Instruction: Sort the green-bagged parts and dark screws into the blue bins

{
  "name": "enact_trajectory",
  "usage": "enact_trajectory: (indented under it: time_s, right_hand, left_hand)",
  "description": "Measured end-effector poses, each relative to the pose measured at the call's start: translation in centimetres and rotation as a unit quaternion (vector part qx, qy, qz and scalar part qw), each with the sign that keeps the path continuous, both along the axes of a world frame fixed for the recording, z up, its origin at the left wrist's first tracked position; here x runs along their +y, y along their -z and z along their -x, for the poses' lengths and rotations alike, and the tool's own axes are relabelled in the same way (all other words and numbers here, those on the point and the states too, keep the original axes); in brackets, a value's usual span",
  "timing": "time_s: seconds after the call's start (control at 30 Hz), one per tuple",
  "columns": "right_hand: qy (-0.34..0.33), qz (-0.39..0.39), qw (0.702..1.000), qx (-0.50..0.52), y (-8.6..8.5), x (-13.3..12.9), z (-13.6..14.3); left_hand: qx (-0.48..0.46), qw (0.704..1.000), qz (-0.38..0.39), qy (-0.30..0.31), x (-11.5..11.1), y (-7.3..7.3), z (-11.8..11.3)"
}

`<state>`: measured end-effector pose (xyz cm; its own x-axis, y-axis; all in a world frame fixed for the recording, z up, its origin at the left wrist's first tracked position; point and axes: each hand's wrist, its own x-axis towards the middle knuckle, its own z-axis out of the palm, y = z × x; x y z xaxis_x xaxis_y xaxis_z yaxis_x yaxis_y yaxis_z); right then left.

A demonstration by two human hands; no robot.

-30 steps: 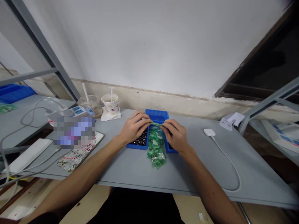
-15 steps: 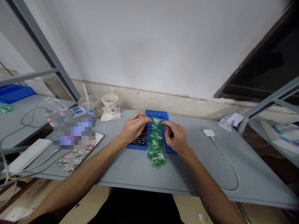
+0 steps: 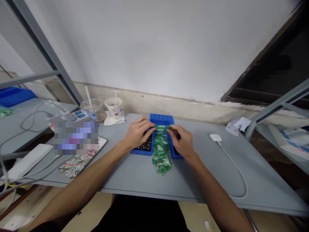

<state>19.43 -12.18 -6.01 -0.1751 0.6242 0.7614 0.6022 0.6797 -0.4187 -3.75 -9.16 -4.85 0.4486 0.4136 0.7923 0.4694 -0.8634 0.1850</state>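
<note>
Both hands, left hand (image 3: 137, 133) and right hand (image 3: 182, 140), pinch the top of a green bag (image 3: 161, 151) hanging over the blue bin (image 3: 162, 120). A hard pull might rip it and scatter bits across the bench (image 3: 212, 174).

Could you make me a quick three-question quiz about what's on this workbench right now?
1. True or false: both hands pinch the top of the green bag strip.
2. Multiple choice: the small dark parts lie in A) the paper cup, B) the left side of the blue tray, C) loose on the table.
3. What white thing with a cable lies to the right of the tray?

Key:
1. True: the left hand and the right hand each grip the strip's upper end above the tray.
2. B.
3. A small white charger; its cable curves toward the table's near edge.
</note>
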Motion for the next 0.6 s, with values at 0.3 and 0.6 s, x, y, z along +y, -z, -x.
enact_trajectory:
  time_s: [0.3,0.6]
  right_hand:
    - [0.023,0.146,0.97,0.192,-1.4,3.0,-2.5]
    - [-0.033,0.269,0.952,0.144,-1.0,8.6,-2.9]
  left_hand:
    - [-0.019,0.999,0.012,-0.037,0.4,-0.3,0.3]
    - [0.0,0.999,0.008,-0.036,0.6,-0.1,0.4]
